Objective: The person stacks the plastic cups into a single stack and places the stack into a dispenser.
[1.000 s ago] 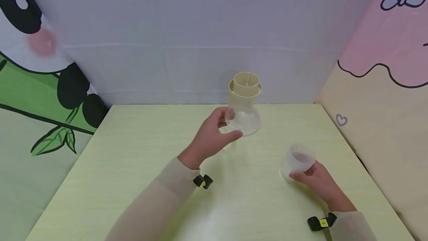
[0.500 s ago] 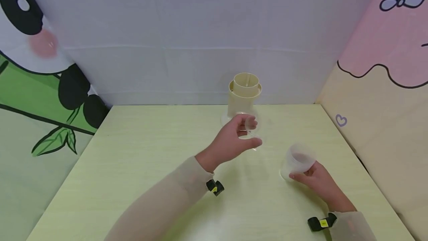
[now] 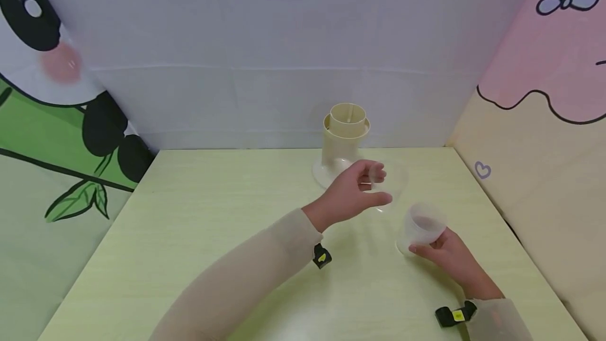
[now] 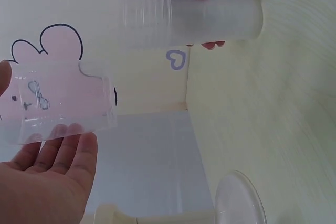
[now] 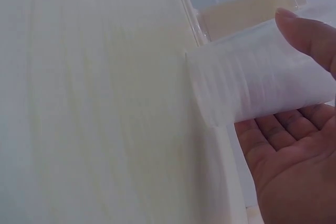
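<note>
Stacking step, seemingly: left grip (image 3: 349,192) pinching clear round plastic cup (image 4: 65,95), right grip (image 3: 454,259) curled round cloudy-white cylindrical plastic cup stack (image 3: 416,230); next probably wants alignment overhead.

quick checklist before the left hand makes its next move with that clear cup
1. Left hand has hold of the clear cup: ok, thumb and fingers lie on opposite sides.
2. Right hand steadies the cup stack: ok, thumb and fingers are around it.
3. Clear cup free of the cream stand: ok, the left wrist view shows them apart.
4. Clear cup lined up over the stack, if nesting comes next: not ok, the head view shows it off to the left and farther back.
5. Clear cup undamaged: cannot tell, fingers and see-through walls obscure it.
</note>
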Tool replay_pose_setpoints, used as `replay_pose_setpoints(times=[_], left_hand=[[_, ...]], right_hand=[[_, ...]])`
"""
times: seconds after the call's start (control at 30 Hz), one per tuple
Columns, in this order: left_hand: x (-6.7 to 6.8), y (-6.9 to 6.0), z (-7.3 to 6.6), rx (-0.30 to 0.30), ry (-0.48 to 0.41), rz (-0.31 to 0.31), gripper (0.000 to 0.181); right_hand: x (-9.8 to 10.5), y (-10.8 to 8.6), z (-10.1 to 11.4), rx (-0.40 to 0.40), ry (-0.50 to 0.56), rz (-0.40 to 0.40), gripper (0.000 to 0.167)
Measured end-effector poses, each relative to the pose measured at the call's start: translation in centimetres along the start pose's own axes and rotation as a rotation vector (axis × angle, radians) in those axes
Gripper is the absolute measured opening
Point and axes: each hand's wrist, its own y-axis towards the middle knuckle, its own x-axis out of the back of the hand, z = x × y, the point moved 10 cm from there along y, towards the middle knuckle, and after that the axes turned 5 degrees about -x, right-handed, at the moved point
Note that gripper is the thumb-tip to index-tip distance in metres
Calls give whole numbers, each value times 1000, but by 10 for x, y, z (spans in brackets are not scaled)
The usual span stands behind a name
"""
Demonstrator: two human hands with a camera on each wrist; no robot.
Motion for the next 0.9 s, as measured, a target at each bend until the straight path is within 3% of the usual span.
replay_pose_setpoints(times=[0.33, 0.67, 0.9], left_hand=[[-26, 15, 4, 42, 25, 48, 61], [-37, 22, -5, -8, 21, 35, 52], [-54, 23, -10, -13, 7, 74, 47]], right_hand=[[0, 0, -2, -22, -16, 5, 67], [0, 1, -1, -22, 11, 13, 67], [-2, 1, -2, -47, 32, 27, 69]])
